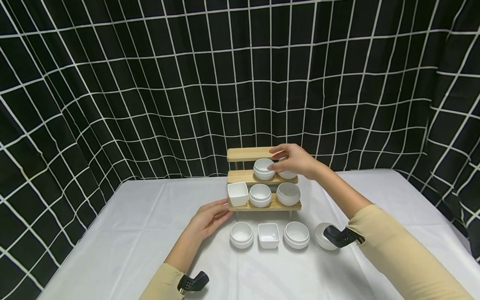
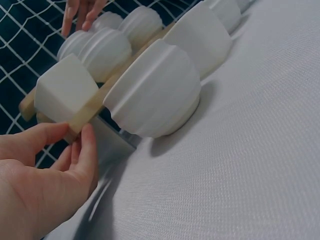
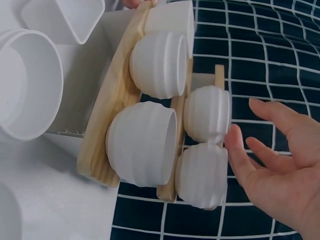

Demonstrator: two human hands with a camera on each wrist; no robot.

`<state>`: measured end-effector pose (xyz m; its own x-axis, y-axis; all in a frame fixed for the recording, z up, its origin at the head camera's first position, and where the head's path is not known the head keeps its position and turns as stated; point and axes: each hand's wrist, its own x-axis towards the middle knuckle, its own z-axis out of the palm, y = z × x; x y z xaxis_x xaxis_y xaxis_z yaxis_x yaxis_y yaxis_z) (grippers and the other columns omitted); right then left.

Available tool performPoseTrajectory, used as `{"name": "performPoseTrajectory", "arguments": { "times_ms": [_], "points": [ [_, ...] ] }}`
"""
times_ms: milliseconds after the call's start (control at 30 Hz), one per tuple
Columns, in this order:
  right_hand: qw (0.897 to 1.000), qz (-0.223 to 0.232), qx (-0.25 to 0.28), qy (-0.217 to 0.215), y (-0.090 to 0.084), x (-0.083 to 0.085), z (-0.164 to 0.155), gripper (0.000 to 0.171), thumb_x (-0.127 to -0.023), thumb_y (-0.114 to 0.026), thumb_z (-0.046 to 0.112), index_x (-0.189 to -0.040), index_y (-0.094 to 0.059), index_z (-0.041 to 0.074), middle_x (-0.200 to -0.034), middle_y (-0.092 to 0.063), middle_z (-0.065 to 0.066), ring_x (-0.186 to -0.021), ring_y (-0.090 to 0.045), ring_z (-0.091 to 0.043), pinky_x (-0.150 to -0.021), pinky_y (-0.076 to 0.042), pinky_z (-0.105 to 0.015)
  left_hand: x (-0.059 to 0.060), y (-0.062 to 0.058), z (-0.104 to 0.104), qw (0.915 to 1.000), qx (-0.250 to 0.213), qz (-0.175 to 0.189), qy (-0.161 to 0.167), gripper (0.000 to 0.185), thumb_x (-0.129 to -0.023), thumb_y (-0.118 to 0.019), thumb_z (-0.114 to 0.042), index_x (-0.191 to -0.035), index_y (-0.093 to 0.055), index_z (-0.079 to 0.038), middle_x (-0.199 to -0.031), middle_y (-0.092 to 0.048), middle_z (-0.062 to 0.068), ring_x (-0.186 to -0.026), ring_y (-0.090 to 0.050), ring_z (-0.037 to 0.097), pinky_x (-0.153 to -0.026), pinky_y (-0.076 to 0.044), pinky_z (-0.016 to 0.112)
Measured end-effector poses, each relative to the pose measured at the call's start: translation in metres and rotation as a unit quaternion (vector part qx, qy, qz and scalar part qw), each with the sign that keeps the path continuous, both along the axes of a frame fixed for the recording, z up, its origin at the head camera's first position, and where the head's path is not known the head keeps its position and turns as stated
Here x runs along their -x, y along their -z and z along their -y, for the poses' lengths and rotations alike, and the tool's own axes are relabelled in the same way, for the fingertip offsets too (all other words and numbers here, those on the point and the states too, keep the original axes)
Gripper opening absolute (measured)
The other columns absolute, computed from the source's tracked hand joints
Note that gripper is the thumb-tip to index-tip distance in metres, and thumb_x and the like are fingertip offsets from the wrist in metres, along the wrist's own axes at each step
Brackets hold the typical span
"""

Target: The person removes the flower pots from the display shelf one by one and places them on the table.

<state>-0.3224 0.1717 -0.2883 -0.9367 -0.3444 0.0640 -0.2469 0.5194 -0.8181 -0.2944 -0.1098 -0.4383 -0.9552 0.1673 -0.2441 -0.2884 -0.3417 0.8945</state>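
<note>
A tiered wooden stand [image 1: 245, 154] rises on the table. With thumb and fingers my left hand [image 1: 211, 216] pinches the left end of its lowest board [image 2: 86, 116]. On that board sit a white square bowl [image 1: 238, 194] and two white ribbed round bowls [image 1: 260, 196]. My right hand [image 1: 294, 160] is over the middle tier, its fingers spread and a fingertip at the rim of a small round bowl [image 3: 206, 114]. Beside that one, a second round bowl [image 3: 202, 175] is partly hidden by the hand in the head view.
In front of the stand, a round bowl [image 1: 241, 235], a square bowl [image 1: 268, 236], another round bowl [image 1: 296, 235] and a further one [image 1: 324, 236] under the right wrist strap line up on the white tablecloth [image 1: 150, 216]. A black gridded curtain [image 1: 187, 91] hangs behind.
</note>
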Motion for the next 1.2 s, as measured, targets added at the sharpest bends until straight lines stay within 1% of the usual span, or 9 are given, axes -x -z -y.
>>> {"name": "performPoseTrajectory", "arguments": {
  "times_ms": [133, 333, 433, 600, 833, 900, 1000, 1100, 1200],
  "points": [
    [1.0, 0.0, -0.013, 0.0, -0.002, 0.003, 0.002, 0.063, -0.094, -0.074, 0.004, -0.147, -0.048, -0.014, -0.143, -0.055, -0.038, -0.114, -0.068, -0.041, -0.09, -0.069, -0.034, 0.001, 0.001, 0.0, 1.0, 0.0, 0.002, -0.001, 0.045, -0.104, -0.054, 0.008, -0.148, -0.047, 0.016, -0.147, -0.051, 0.036, -0.13, -0.062, 0.034, -0.109, -0.059, 0.032],
    [0.999, 0.011, -0.035, 0.009, -0.004, 0.008, 0.005, 0.062, -0.093, -0.076, 0.004, -0.147, -0.049, -0.013, -0.142, -0.058, -0.035, -0.111, -0.068, -0.036, -0.08, -0.065, -0.024, 0.002, 0.002, 0.001, 1.0, -0.004, 0.002, -0.002, 0.044, -0.104, -0.054, 0.008, -0.147, -0.047, 0.016, -0.146, -0.052, 0.036, -0.129, -0.063, 0.034, -0.109, -0.059, 0.032],
    [0.999, 0.012, -0.047, 0.013, -0.005, 0.011, 0.007, 0.064, -0.092, -0.078, 0.004, -0.147, -0.05, -0.012, -0.141, -0.059, -0.035, -0.106, -0.068, -0.034, -0.076, -0.064, -0.023, 0.001, 0.002, 0.001, 1.0, -0.001, 0.003, -0.003, 0.044, -0.104, -0.054, 0.009, -0.147, -0.048, 0.016, -0.146, -0.052, 0.036, -0.125, -0.065, 0.032, -0.107, -0.06, 0.032],
    [0.998, 0.018, -0.059, 0.019, -0.005, 0.016, 0.009, 0.066, -0.089, -0.08, 0.001, -0.147, -0.051, -0.011, -0.139, -0.06, -0.033, -0.103, -0.068, -0.033, -0.078, -0.064, -0.026, 0.001, 0.002, 0.001, 1.0, 0.001, 0.002, -0.002, 0.044, -0.103, -0.054, 0.008, -0.147, -0.048, 0.016, -0.145, -0.053, 0.035, -0.118, -0.068, 0.027, -0.106, -0.061, 0.03],
    [0.997, 0.014, -0.073, 0.014, -0.005, 0.019, 0.013, 0.065, -0.085, -0.081, -0.003, -0.144, -0.055, -0.011, -0.137, -0.063, -0.032, -0.11, -0.067, -0.036, -0.08, -0.065, -0.03, 0.0, 0.001, 0.001, 1.0, -0.002, 0.001, 0.001, 0.045, -0.104, -0.054, 0.008, -0.147, -0.047, 0.017, -0.146, -0.051, 0.035, -0.123, -0.066, 0.03, -0.107, -0.06, 0.031],
    [0.997, 0.011, -0.076, 0.013, -0.006, 0.019, 0.015, 0.064, -0.084, -0.081, -0.004, -0.143, -0.056, -0.011, -0.137, -0.064, -0.032, -0.114, -0.066, -0.038, -0.082, -0.066, -0.032, 0.0, 0.001, 0.001, 1.0, -0.002, 0.004, 0.001, 0.045, -0.104, -0.054, 0.008, -0.147, -0.047, 0.016, -0.146, -0.051, 0.035, -0.124, -0.066, 0.03, -0.107, -0.06, 0.031],
    [0.997, 0.004, -0.08, 0.006, -0.005, 0.019, 0.018, 0.063, -0.083, -0.082, -0.005, -0.141, -0.057, -0.011, -0.136, -0.065, -0.031, -0.122, -0.064, -0.041, -0.091, -0.067, -0.039, 0.0, 0.001, 0.0, 1.0, -0.004, 0.003, 0.002, 0.045, -0.104, -0.054, 0.008, -0.148, -0.046, 0.017, -0.147, -0.051, 0.035, -0.124, -0.065, 0.03, -0.108, -0.059, 0.031],
    [0.996, -0.01, -0.09, -0.001, -0.005, 0.019, 0.02, 0.063, -0.082, -0.082, -0.004, -0.14, -0.059, -0.01, -0.136, -0.066, -0.03, -0.13, -0.061, -0.042, -0.106, -0.06, -0.049, 0.0, 0.001, 0.0, 1.0, -0.006, -0.001, 0.004, 0.046, -0.104, -0.053, 0.009, -0.148, -0.045, 0.017, -0.148, -0.049, 0.036, -0.125, -0.065, 0.03, -0.108, -0.059, 0.031],
    [0.995, -0.026, -0.093, -0.006, -0.003, 0.019, 0.022, 0.062, -0.081, -0.083, -0.004, -0.139, -0.061, -0.009, -0.135, -0.067, -0.028, -0.133, -0.06, -0.042, -0.116, -0.053, -0.053, 0.0, 0.001, 0.001, 0.9999, -0.008, -0.006, 0.006, 0.046, -0.104, -0.053, 0.009, -0.148, -0.044, 0.018, -0.148, -0.049, 0.037, -0.124, -0.065, 0.03, -0.108, -0.059, 0.031]
  ]
}}
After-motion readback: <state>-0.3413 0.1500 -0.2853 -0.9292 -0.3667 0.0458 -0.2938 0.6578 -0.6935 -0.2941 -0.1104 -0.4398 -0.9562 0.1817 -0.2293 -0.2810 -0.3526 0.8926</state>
